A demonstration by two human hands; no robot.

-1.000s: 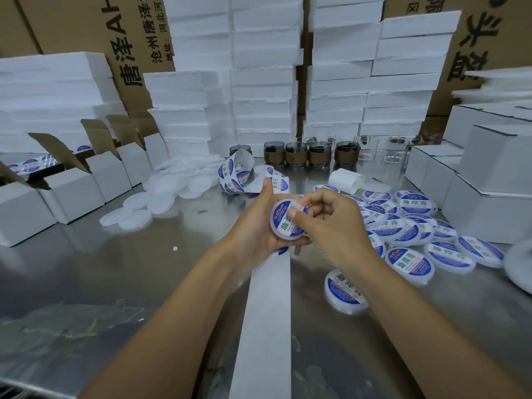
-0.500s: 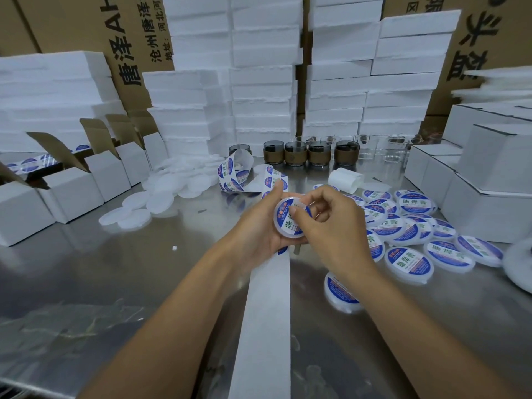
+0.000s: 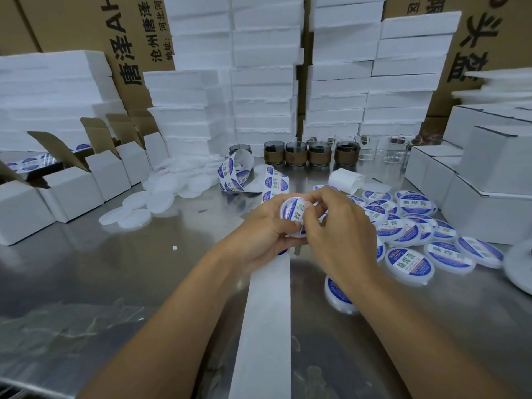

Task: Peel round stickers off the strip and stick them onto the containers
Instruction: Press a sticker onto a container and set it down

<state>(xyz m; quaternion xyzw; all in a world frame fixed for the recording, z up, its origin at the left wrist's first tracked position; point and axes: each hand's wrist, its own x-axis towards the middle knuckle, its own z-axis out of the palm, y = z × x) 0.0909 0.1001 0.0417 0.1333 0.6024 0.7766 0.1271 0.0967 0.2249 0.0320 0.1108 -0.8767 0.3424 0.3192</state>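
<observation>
Sticker (image 3: 291, 211), round, blue and white with printed characters, sits on the face of a small white container (image 3: 292, 234). The container is held up above the middle of a shiny metal worktop (image 3: 115, 269), in a head view looking down along two bare forearms.

The left hand (image 3: 263, 226) cups the container from below and from the left, its grip closed around the rim. The right hand (image 3: 341, 230) comes in from the right. Its grip is closed too, pinching the container's right edge, with the thumb on the sticker, apparently pressing it flat. Whether the sticker is fully down all round cannot be told.

A long bare backing strip (image 3: 267, 312) runs from under the hands toward the viewer, with no stickers on it. Beyond the hands, the loaded strip (image 3: 234, 177) curls in loose loops and carries many blue stickers.

To the right, a good many labelled containers (image 3: 410, 264) lie overlapping on the worktop. To the left of the loops is a heap of plain white discs (image 3: 161, 197) with no labels, likely the pieces yet to be done.

Judging by this, the job is well under way but far from finished. This container looks to be at the pressing-down stage, after which it would join the labelled ones.

Around the edges are open white boxes (image 3: 74, 188) at the left and stacked foam slabs (image 3: 259, 82) at the back. A row of dark glass jars (image 3: 296, 154) stands in front of the slabs.
</observation>
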